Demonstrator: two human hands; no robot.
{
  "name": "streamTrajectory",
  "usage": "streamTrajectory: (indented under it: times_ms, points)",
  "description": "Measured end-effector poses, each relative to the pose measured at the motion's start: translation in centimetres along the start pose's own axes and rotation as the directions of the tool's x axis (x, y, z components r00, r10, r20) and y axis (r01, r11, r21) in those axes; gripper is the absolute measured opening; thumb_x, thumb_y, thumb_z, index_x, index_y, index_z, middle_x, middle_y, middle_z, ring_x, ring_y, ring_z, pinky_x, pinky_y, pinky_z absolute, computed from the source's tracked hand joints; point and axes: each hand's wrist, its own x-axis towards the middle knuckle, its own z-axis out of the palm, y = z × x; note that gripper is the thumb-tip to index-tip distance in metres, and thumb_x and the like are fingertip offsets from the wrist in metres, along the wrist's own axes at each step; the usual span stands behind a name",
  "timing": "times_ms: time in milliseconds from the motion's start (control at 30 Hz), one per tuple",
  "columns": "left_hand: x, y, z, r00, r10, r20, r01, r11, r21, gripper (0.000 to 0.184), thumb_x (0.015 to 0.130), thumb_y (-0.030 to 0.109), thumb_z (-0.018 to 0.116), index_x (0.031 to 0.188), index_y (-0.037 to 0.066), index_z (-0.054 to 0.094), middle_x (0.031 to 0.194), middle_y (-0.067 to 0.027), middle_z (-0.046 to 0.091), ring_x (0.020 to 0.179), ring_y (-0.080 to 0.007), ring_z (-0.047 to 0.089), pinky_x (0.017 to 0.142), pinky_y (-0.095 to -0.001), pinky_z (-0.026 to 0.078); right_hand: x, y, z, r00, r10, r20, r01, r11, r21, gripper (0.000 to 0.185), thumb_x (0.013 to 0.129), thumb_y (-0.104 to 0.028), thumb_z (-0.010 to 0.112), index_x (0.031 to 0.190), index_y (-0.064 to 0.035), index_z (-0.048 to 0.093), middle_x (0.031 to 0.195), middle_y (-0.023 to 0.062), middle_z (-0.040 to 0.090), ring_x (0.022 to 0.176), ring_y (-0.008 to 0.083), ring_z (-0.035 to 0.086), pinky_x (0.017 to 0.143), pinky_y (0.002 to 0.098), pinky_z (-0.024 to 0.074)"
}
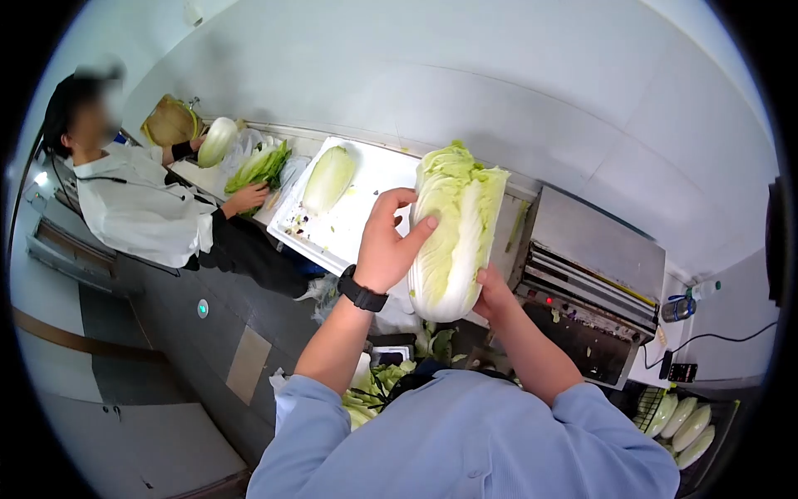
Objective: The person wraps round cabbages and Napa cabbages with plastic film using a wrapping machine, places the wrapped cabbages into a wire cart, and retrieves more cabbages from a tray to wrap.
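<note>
A large napa cabbage (455,233) is held up in front of me, its leafy end away from me and its white base toward me. My left hand (392,237) grips its left side, thumb lying across the leaves. Against the lower right side presses my right hand (496,295), its fingers partly hidden behind the cabbage. Beyond my left hand, another napa cabbage (329,180) lies in a white tray (366,162) with small leaf scraps on its bottom.
At left, a co-worker (141,200) holds a pale cabbage (218,142) and touches loose green leaves (258,164). A metal wrapping machine (590,249) stands at right. Several cabbages (688,424) fill a crate at lower right. Leaves (366,399) are piled below my left arm.
</note>
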Motion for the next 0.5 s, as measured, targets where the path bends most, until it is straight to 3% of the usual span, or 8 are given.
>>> streamTrajectory:
  times_ms: [100, 200, 233, 367, 400, 433, 467, 500]
  points:
    - [0.6, 0.8, 0.7, 0.994, -0.022, -0.103, 0.019, 0.999, -0.026, 0.033, 0.088, 0.017, 0.072, 0.115, 0.006, 0.057, 0.131, -0.0076, 0.054, 0.123, -0.0226, 0.053, 0.099, -0.0403, 0.045, -0.3, -0.2, -0.7, 1.000, -0.017, -0.025, 0.015, 0.997, -0.070, 0.109, 0.064, -0.033, 0.089, 0.150, -0.0088, 0.026, 0.141, 0.0108, 0.050, 0.127, 0.0275, 0.053, 0.105, 0.0424, 0.0468]
    - [1.9, -0.4, -0.2, 0.984, 0.175, 0.026, -0.177, 0.977, 0.123, 0.027, 0.085, 0.016, 0.073, 0.104, 0.002, 0.060, 0.120, -0.0130, 0.060, 0.114, -0.0272, 0.058, 0.098, -0.0377, 0.045, -0.5, 0.2, -0.9, 0.998, -0.060, -0.037, 0.055, 0.992, -0.117, 0.105, 0.064, -0.035, 0.091, 0.147, -0.0059, 0.033, 0.136, 0.0101, 0.055, 0.122, 0.0254, 0.058, 0.102, 0.0404, 0.0489]
    - [1.9, -0.5, -0.4, 0.990, 0.132, 0.040, -0.134, 0.990, 0.053, 0.015, 0.089, 0.009, 0.068, 0.099, 0.001, 0.059, 0.118, -0.0126, 0.062, 0.113, -0.0245, 0.059, 0.098, -0.0365, 0.046, -0.7, 0.3, -0.8, 0.996, -0.078, -0.041, 0.072, 0.989, -0.127, 0.103, 0.064, -0.037, 0.092, 0.145, -0.0045, 0.038, 0.133, 0.0097, 0.058, 0.119, 0.0243, 0.060, 0.100, 0.0394, 0.0501]
    - [0.9, -2.6, -0.8, 0.999, -0.020, -0.032, 0.012, 0.970, -0.242, 0.005, 0.093, -0.003, 0.057, 0.095, 0.001, 0.055, 0.109, -0.0100, 0.065, 0.105, -0.0186, 0.062, 0.093, -0.0327, 0.049, -1.4, 1.0, -1.0, 0.993, -0.025, -0.117, 0.017, 0.998, -0.061, 0.106, 0.064, -0.030, 0.090, 0.149, -0.0076, 0.030, 0.136, 0.0108, 0.054, 0.122, 0.0263, 0.056, 0.101, 0.0414, 0.0483]
    - [0.6, -3.3, -0.9, 0.997, -0.015, -0.074, 0.000, 0.982, -0.188, 0.005, 0.094, -0.003, 0.055, 0.094, 0.002, 0.055, 0.104, -0.0082, 0.063, 0.100, -0.0170, 0.061, 0.090, -0.0321, 0.049, -1.3, 1.3, -2.2, 0.990, 0.042, -0.131, -0.048, 0.998, -0.041, 0.110, 0.064, -0.025, 0.089, 0.151, -0.0086, 0.024, 0.139, 0.0118, 0.050, 0.126, 0.0280, 0.052, 0.103, 0.0421, 0.0465]
    - [0.3, -4.2, -1.5, 0.990, 0.011, -0.143, -0.027, 0.993, -0.114, 0.006, 0.094, -0.004, 0.054, 0.093, 0.003, 0.054, 0.100, -0.0064, 0.062, 0.096, -0.0155, 0.060, 0.088, -0.0316, 0.049, -1.2, 2.9, -4.7, 0.987, 0.024, -0.159, -0.037, 0.996, -0.080, 0.104, 0.067, -0.024, 0.087, 0.150, -0.0086, 0.028, 0.136, 0.0133, 0.052, 0.122, 0.0281, 0.055, 0.100, 0.0436, 0.0491]
    - [-0.2, -6.0, -1.6, 0.988, -0.089, -0.126, 0.067, 0.982, -0.174, 0.011, 0.094, -0.005, 0.050, 0.092, 0.005, 0.053, 0.091, -0.0029, 0.056, 0.087, -0.0129, 0.055, 0.082, -0.0284, 0.047, -2.0, 2.4, -4.0, 0.961, 0.072, -0.266, -0.096, 0.992, -0.077, 0.094, 0.071, -0.020, 0.083, 0.148, -0.0072, 0.031, 0.133, 0.0148, 0.055, 0.118, 0.0291, 0.058, 0.097, 0.0454, 0.0522]
    - [-0.3, -8.1, -1.1, 0.974, -0.112, -0.197, -0.031, 0.796, -0.605, 0.014, 0.092, -0.006, 0.050, 0.092, 0.008, 0.052, 0.089, -0.0012, 0.053, 0.084, -0.0121, 0.051, 0.080, -0.0252, 0.043, -1.6, 2.0, -3.0, 0.975, 0.041, -0.217, -0.055, 0.997, -0.059, 0.085, 0.075, -0.015, 0.079, 0.147, -0.0053, 0.033, 0.134, 0.0150, 0.055, 0.117, 0.0305, 0.060, 0.095, 0.0468, 0.0541]
